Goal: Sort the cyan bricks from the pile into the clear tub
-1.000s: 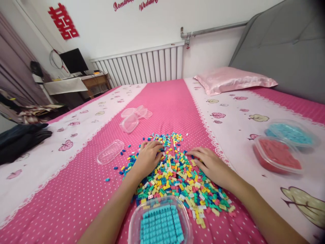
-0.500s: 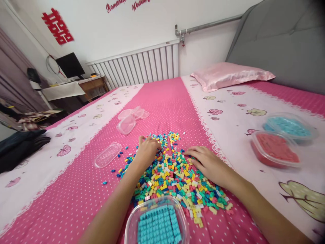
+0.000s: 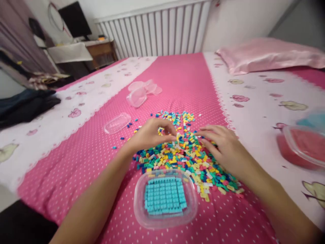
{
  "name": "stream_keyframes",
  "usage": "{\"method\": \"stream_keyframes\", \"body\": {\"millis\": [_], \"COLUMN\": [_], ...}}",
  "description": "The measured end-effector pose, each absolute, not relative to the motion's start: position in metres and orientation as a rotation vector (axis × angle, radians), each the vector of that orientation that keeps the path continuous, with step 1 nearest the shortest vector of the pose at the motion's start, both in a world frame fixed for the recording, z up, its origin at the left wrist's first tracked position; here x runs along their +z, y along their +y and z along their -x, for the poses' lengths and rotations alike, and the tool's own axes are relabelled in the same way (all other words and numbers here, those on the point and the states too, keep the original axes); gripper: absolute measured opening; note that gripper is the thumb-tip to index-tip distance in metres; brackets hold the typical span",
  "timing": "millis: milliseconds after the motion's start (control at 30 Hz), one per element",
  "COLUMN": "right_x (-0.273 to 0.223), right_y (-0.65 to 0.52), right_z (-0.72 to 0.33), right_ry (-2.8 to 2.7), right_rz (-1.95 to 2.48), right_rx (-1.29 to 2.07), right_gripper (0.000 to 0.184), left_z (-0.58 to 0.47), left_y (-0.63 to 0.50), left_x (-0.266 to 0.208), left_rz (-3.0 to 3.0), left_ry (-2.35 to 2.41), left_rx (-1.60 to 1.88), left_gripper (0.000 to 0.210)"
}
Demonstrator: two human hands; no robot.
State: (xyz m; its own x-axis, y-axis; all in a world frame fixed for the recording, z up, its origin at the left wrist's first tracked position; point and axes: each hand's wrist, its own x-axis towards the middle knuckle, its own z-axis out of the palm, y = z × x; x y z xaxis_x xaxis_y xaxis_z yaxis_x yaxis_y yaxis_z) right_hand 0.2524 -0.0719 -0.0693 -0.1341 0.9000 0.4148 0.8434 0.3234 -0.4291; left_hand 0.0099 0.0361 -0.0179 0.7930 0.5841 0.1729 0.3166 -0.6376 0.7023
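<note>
Over the left part of a heap of small toy building bricks [image 3: 177,154] hangs my left hand [image 3: 154,134], its thumb and forefinger closed together at the tips. Whatever lies in that pinch is too small to make out. My right hand [image 3: 220,142] rests at the heap's right side, fingers stretched out and slightly apart, fingertips at the bricks. The bricks are yellow, green, blue, white and red. Nearest to me, a clear plastic box [image 3: 139,206] holds light-blue bricks [image 3: 165,195] set in tight rows.
Clear lids [image 3: 137,96] lie together beyond the heap, with another clear lid [image 3: 117,123] to its left. At right stand a tub of red pieces [image 3: 302,149] and a blurred tub of blue pieces [image 3: 315,118]. A pink pillow [image 3: 269,56] lies on the bed at the far right.
The view has tilted down and shifted left, so the whole near box shows. My left hand has moved right over the heap, its thumb and forefinger now meeting. My right hand stays beside the bricks.
</note>
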Motion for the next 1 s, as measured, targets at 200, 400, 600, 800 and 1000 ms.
{"method": "stream_keyframes", "body": {"millis": [200,400,600,800,1000], "right_x": [-0.038,-0.04,-0.04,-0.025,-0.025], "right_y": [-0.112,-0.127,-0.122,-0.133,-0.144], "right_z": [-0.191,-0.179,-0.181,-0.175,-0.145], "right_ry": [-1.769,-1.518,-1.535,-1.861,-2.313], "right_rz": [1.424,1.532,1.454,1.6,1.571], "right_rx": [0.326,0.419,0.463,0.338,0.025], "right_gripper": [0.008,0.01,0.017,0.019,0.02], "left_z": [-0.009,-0.014,-0.016,0.0,0.002], "left_y": [0.025,0.019,0.02,0.038,0.045], "left_x": [-0.014,-0.016,-0.015,-0.014,-0.019], "left_rz": [-2.027,-1.979,-2.027,-1.986,-1.826], "left_ry": [0.279,0.25,0.228,0.303,0.481], "left_rx": [0.502,0.501,0.478,0.566,0.672], "left_gripper": [0.018,0.015,0.019,0.02,0.016]}}
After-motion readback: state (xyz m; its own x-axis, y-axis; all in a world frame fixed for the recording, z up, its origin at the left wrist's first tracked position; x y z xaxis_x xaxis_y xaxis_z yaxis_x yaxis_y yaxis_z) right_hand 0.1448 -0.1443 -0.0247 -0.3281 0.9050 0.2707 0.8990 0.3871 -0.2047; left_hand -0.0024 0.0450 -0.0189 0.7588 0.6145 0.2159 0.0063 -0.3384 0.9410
